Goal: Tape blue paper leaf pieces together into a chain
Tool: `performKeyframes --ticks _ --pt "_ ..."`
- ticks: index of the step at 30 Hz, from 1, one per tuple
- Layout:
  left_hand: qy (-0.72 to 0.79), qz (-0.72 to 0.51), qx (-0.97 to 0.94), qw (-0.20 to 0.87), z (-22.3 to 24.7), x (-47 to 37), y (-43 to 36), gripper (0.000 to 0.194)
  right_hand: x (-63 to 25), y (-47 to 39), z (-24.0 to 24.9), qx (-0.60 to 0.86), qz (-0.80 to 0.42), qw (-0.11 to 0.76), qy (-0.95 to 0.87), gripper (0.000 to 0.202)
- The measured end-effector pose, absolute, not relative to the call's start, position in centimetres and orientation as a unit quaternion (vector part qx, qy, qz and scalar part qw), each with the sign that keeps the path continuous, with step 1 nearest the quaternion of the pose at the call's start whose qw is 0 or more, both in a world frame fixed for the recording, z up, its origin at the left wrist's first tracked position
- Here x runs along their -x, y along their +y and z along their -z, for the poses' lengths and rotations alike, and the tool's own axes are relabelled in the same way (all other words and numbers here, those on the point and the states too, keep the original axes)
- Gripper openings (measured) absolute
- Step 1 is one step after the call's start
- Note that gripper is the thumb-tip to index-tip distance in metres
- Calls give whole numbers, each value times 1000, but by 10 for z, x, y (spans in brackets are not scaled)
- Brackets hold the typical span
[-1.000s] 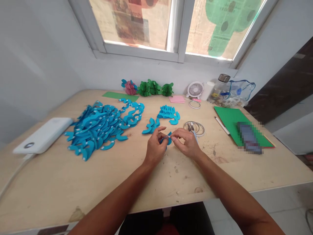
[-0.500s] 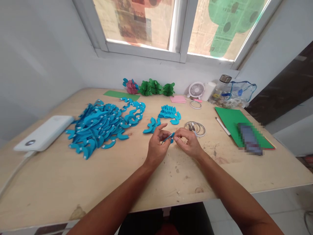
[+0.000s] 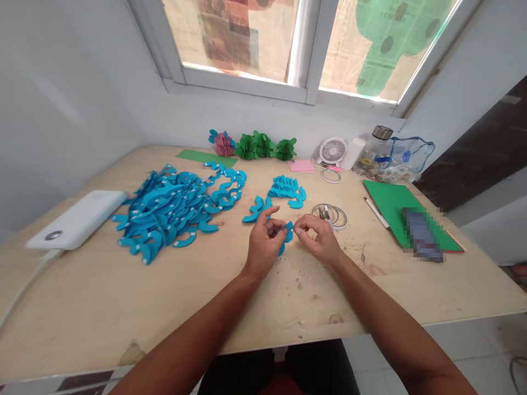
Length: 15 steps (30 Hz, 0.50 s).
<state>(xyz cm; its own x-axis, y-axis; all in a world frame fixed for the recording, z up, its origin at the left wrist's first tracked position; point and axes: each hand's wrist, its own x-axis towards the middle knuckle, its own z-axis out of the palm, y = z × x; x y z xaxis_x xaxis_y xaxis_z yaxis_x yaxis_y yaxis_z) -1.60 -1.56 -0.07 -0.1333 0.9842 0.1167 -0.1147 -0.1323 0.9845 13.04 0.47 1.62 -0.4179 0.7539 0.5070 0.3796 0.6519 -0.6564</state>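
My left hand (image 3: 265, 244) is closed around a curved blue paper piece (image 3: 289, 236), with the thumb pressing it against the fingers. Thumb and index finger of my right hand (image 3: 316, 237) are pinched together at the piece's right edge. A tiny whitish spot shows there, too small to name. Just beyond my left hand lie a small cluster of blue paper arcs (image 3: 256, 208) and a row of overlapping arcs (image 3: 284, 187). A big heap of blue arcs with white squares on them (image 3: 164, 206) spreads to the left.
Behind my right hand lie rolls of narrow tape (image 3: 340, 218). A white power bank (image 3: 78, 219) with a cable sits far left. Green paper (image 3: 387, 200), a pen (image 3: 376, 213) and a blurred dark object (image 3: 422, 233) are on the right. Green paper shapes (image 3: 263, 145), a fan (image 3: 332, 151) and a bottle (image 3: 373, 148) line the back.
The blue piece has turned in my left hand, so more of its face shows below the fingers. My right fingertips have shifted slightly right. The whole view has moved a little.
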Motion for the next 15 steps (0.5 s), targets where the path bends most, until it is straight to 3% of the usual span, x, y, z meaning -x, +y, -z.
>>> performKeyframes --ticks 15 --pt "486 -578 -461 466 2 16 -13 56 -130 7 -13 373 -171 399 -820 8"
